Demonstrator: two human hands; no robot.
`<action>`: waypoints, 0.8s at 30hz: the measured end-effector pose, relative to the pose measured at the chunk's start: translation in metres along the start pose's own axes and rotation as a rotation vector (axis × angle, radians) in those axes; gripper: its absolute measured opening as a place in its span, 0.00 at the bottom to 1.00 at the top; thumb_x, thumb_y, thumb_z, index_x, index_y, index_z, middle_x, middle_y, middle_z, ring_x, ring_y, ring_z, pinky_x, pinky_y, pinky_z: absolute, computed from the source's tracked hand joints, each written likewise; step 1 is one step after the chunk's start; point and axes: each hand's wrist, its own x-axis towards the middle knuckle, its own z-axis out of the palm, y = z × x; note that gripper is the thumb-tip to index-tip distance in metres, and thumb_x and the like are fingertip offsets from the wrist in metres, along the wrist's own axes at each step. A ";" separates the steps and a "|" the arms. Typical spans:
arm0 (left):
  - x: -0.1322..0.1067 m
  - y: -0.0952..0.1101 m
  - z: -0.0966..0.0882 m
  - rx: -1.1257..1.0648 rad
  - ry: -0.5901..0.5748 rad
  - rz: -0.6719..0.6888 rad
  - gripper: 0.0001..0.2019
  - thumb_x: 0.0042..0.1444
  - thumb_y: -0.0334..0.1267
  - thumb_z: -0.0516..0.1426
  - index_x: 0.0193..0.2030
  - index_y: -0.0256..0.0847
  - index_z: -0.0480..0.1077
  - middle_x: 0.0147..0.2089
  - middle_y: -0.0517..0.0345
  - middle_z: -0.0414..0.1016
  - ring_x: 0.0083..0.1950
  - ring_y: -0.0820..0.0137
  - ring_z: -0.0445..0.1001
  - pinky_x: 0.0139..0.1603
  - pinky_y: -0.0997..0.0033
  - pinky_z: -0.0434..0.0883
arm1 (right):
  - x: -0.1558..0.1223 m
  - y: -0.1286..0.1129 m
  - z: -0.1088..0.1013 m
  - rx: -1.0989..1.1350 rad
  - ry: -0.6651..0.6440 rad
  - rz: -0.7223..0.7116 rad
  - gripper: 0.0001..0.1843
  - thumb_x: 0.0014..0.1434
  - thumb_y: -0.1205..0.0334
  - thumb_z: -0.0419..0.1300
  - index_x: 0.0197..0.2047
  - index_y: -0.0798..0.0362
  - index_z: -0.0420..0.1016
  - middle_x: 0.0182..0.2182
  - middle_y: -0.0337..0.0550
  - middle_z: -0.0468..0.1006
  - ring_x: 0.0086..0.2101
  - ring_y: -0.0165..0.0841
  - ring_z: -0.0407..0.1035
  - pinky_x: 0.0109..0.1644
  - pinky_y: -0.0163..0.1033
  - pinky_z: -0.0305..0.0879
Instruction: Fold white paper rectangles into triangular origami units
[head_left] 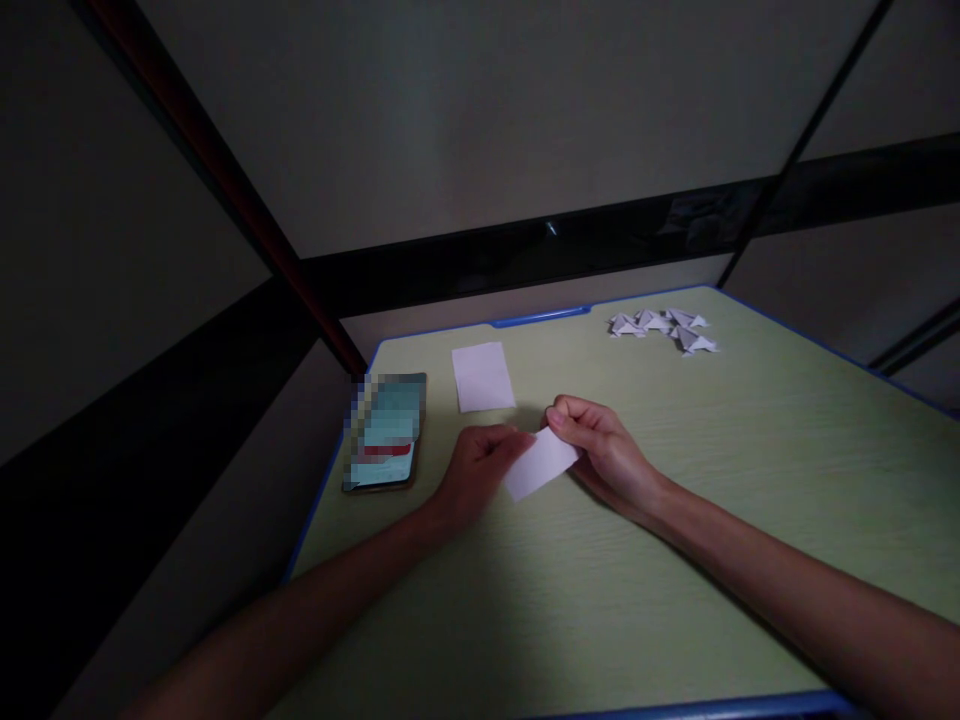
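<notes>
Between my two hands is a small white sheet of paper (541, 466), rectangular and tilted, above the middle of the table. My left hand (476, 470) pinches its upper left part, with the thumb on top. On the other side, my right hand (604, 450) grips the right end between thumb and curled fingers. The fingers behind the paper are partly hidden. Just beyond my left hand lies a flat square of white paper (484, 377). Several folded paper figures (651, 321) sit grouped near the table's far right edge.
A phone (386, 430) with its screen lit lies at the table's left side, partly blurred out. The pale green table (750, 470) has a blue edge and a blue slot (541, 317) at the back. Wall panels (487, 120) rise close behind it.
</notes>
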 end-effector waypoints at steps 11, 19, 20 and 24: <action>0.002 -0.001 -0.007 0.173 -0.096 0.062 0.15 0.50 0.39 0.49 0.16 0.38 0.52 0.19 0.66 0.50 0.23 0.78 0.52 0.23 0.76 0.51 | -0.004 -0.013 -0.009 -0.502 -0.399 0.078 0.13 0.52 0.57 0.53 0.22 0.58 0.61 0.17 0.32 0.54 0.20 0.22 0.48 0.22 0.31 0.43; -0.001 0.003 -0.007 -0.207 -0.221 -0.068 0.15 0.50 0.46 0.49 0.20 0.37 0.54 0.19 0.67 0.50 0.21 0.80 0.49 0.20 0.77 0.48 | -0.007 -0.005 -0.001 -0.181 -0.356 0.065 0.10 0.48 0.63 0.54 0.19 0.57 0.62 0.17 0.33 0.58 0.20 0.22 0.51 0.22 0.30 0.45; -0.002 0.005 -0.006 -0.282 -0.220 -0.098 0.16 0.50 0.46 0.50 0.20 0.37 0.55 0.19 0.67 0.50 0.20 0.80 0.49 0.19 0.77 0.47 | -0.008 -0.004 0.000 -0.101 -0.336 0.068 0.09 0.47 0.63 0.55 0.19 0.57 0.62 0.17 0.33 0.59 0.20 0.22 0.52 0.22 0.31 0.46; -0.005 0.013 -0.004 -0.493 -0.221 -0.163 0.17 0.46 0.49 0.52 0.20 0.38 0.56 0.18 0.66 0.53 0.19 0.80 0.52 0.19 0.77 0.49 | -0.010 -0.008 0.005 0.163 -0.310 0.092 0.10 0.43 0.63 0.58 0.17 0.56 0.63 0.16 0.34 0.61 0.20 0.23 0.54 0.23 0.31 0.47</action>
